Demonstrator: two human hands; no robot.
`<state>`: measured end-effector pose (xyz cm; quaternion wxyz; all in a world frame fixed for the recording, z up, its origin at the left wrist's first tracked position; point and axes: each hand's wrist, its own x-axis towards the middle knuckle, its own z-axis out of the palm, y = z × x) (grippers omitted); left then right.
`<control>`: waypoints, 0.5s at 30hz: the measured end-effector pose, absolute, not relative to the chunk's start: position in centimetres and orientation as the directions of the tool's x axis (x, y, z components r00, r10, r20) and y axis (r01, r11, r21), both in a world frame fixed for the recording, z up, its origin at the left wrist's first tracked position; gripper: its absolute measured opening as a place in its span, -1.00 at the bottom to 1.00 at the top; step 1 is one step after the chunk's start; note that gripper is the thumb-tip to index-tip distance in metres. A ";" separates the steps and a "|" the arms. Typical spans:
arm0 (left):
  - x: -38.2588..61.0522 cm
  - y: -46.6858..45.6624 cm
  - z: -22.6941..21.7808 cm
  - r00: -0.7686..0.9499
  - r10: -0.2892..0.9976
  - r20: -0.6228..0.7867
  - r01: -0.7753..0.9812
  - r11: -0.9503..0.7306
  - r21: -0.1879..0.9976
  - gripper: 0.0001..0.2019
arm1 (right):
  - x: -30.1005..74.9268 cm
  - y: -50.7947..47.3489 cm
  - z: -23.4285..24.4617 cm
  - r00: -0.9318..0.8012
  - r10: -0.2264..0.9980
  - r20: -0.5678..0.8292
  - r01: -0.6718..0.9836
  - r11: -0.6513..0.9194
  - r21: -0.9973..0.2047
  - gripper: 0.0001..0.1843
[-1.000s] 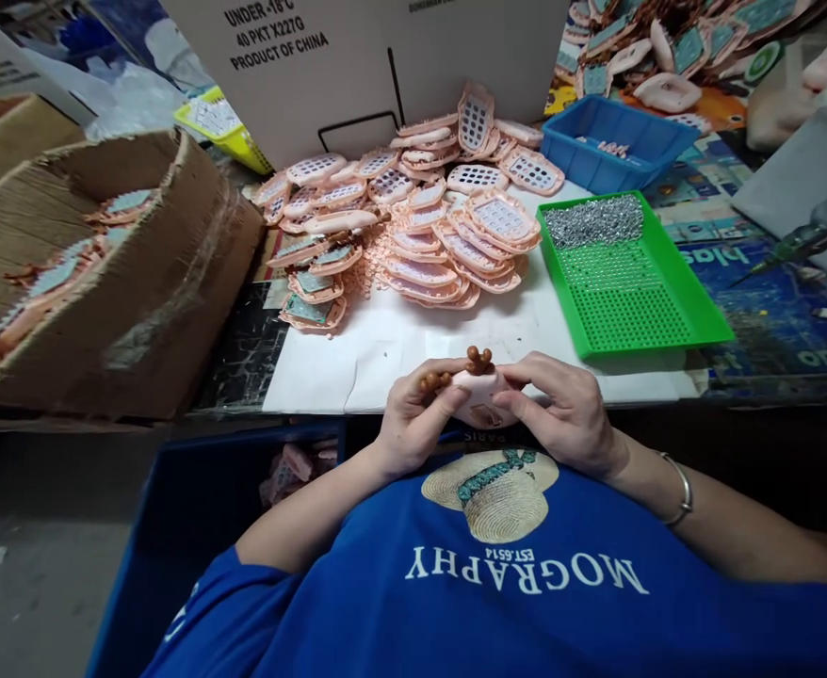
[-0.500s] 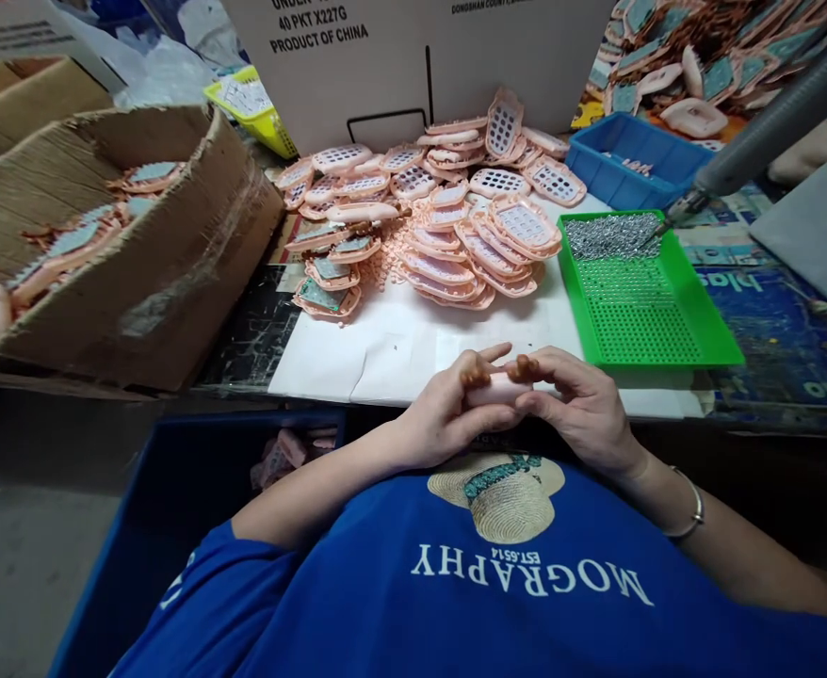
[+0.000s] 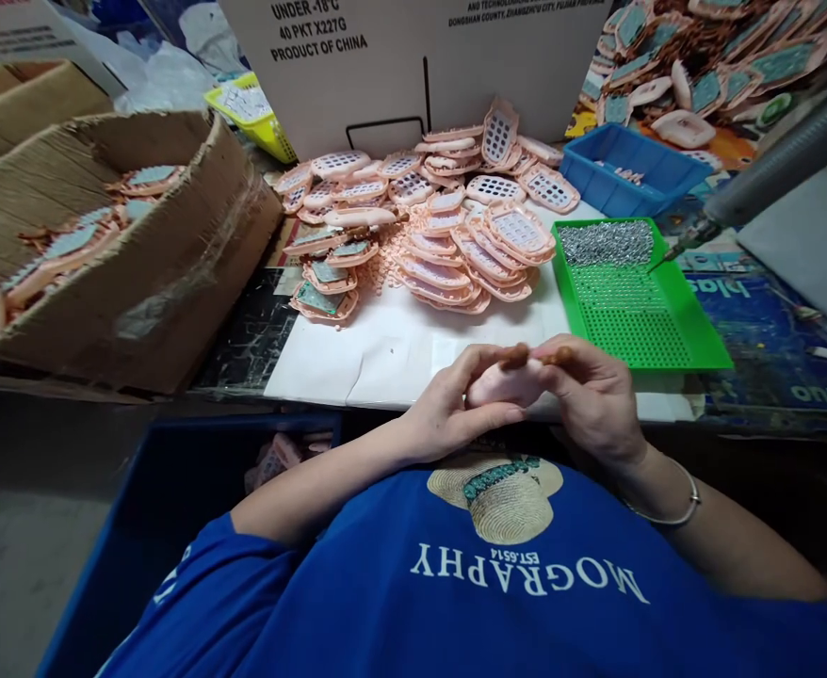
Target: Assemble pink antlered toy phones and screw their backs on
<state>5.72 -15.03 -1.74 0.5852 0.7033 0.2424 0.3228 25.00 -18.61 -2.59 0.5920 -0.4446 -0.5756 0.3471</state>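
My left hand (image 3: 456, 410) and my right hand (image 3: 593, 395) meet at the table's near edge, both closed round one pink plastic shell (image 3: 502, 384). The shell is mostly hidden between my fingers. Fingertips of both hands press on its top. Just beyond lies a white sheet (image 3: 385, 344), and behind that a heap of pink keypad shells (image 3: 442, 221).
A green tray (image 3: 696, 339) with small metal screws at its far end sits to the right, with a hanging electric screwdriver (image 3: 767, 179) over its edge. A blue bin (image 3: 618, 165) stands behind. A torn cardboard box (image 3: 145, 235) of assembled pieces is left. A blue crate (image 3: 187, 490) sits below.
My hands turned the pink shell over and closed more tightly round it, sliding slightly right. The brown ears seen earlier are hidden. The screwdriver swung in over the green tray.
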 end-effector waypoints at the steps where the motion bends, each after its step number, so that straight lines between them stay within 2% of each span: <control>1: 5.7 -15.1 -1.6 0.678 0.716 0.167 -0.025 -0.204 0.979 -0.53 | 25.2 -18.3 -3.0 0.136 0.923 0.361 0.026 0.361 -0.932 -0.78; 3: 5.6 -15.2 -1.3 0.681 0.714 0.163 0.016 -0.236 0.972 -0.56 | 25.7 -17.9 -3.6 0.180 0.913 0.367 -0.038 0.379 -0.925 -0.70; 6: 5.5 -15.3 -1.1 0.634 0.763 0.127 0.062 -0.214 0.975 -0.64 | 26.5 -17.8 -3.7 0.148 0.915 0.375 0.040 0.374 -0.927 -0.75; 8: 5.7 -15.1 -1.1 0.590 0.807 0.027 -0.030 -0.012 0.999 -0.62 | 27.2 -18.2 -3.0 0.200 0.854 0.481 0.232 0.436 -0.870 -0.78; 9: 5.8 -14.9 -1.1 0.588 0.808 -0.043 -0.120 0.140 0.983 -0.58 | 27.6 -18.4 -2.5 0.250 0.760 0.600 0.380 0.494 -0.782 -0.70; 11: 6.0 -14.2 -1.0 0.619 0.765 -0.175 -0.300 0.437 0.848 -0.54 | 28.5 -18.8 -1.3 0.279 0.459 0.843 0.650 0.556 -0.518 -0.56; 12: 6.1 -13.8 -0.8 0.639 0.736 -0.224 -0.360 0.543 0.758 -0.54 | 28.9 -19.0 -0.7 0.267 0.338 0.902 0.721 0.551 -0.420 -0.55; 13: 6.2 -13.4 -0.7 0.652 0.710 -0.265 -0.397 0.617 0.679 -0.56 | 29.4 -19.2 -0.2 0.279 0.275 0.920 0.744 0.545 -0.388 -0.56; 14: 6.3 -13.0 -0.5 0.658 0.692 -0.296 -0.420 0.664 0.619 -0.58 | 29.9 -19.3 0.3 0.289 0.310 0.906 0.746 0.520 -0.416 -0.56; 15: 6.4 -12.8 -0.3 0.661 0.679 -0.320 -0.433 0.693 0.576 -0.60 | 30.5 -19.4 0.6 0.295 0.411 0.862 0.737 0.477 -0.479 -0.56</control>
